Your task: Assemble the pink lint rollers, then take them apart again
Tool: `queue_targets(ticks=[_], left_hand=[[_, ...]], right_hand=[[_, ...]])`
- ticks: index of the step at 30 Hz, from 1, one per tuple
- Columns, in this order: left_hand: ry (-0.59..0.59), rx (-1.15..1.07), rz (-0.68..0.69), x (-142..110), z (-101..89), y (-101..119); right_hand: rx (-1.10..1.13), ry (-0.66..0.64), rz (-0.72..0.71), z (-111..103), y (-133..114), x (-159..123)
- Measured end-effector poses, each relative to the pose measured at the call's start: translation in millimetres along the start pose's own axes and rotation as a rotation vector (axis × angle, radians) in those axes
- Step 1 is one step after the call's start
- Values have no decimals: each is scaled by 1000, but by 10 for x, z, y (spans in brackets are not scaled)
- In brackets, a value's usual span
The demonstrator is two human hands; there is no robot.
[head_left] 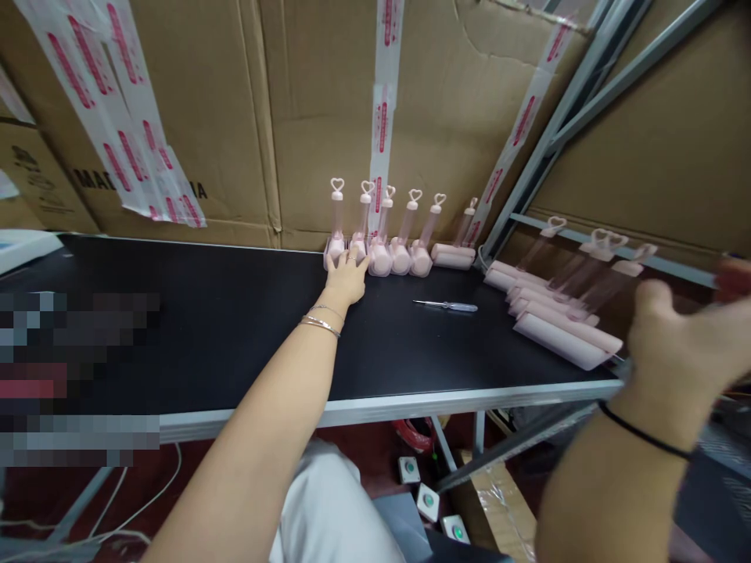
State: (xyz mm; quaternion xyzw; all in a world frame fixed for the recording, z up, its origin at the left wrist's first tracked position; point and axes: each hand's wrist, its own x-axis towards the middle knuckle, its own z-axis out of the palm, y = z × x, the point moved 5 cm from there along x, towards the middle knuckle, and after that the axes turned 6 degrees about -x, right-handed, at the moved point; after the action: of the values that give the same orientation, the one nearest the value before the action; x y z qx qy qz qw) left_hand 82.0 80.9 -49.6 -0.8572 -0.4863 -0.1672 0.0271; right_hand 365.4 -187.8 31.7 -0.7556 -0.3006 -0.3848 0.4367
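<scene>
"MAD" (92, 179) on cardboard (205, 102) behind left hand (347, 281)

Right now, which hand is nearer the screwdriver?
Left. The left hand is to the left of the screwdriver, at the row of pink pieces; the right hand is farther off to its right, near the picture's edge.

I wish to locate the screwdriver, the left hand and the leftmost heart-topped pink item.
Screwdriver (453, 306), head view: its translucent handle.
Left hand (347, 282), head view: back of the hand.
Leftmost heart-topped pink item (337, 218), head view: its clear tube.
</scene>
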Motion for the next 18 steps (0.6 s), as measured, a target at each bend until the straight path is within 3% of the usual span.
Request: queue_targets(ticks=[2,3,4,5,7,12,18], left_hand=[[4,-6,0,4,7,-2],[7,-10,0,8,10,-4],[8,-14,-2,13,13,-8],[5,-20,-6,17,18,-12],[-2,-29,-10,24,28,-20],[-8,-16,-7,19,36,-24],[16,-15,0,-5,8,-9]], right_hand=[[-89,-210,144,117,476,-137],[-92,-400,183,270,664,-219],[-100,-574,134,428,777,-297],[-111,-622,21,534,827,-340],[-182,-601,-129,674,860,-383],[-267,-636,-344,1042,517,-399],[-261,-745,-431,1821,-177,-258]])
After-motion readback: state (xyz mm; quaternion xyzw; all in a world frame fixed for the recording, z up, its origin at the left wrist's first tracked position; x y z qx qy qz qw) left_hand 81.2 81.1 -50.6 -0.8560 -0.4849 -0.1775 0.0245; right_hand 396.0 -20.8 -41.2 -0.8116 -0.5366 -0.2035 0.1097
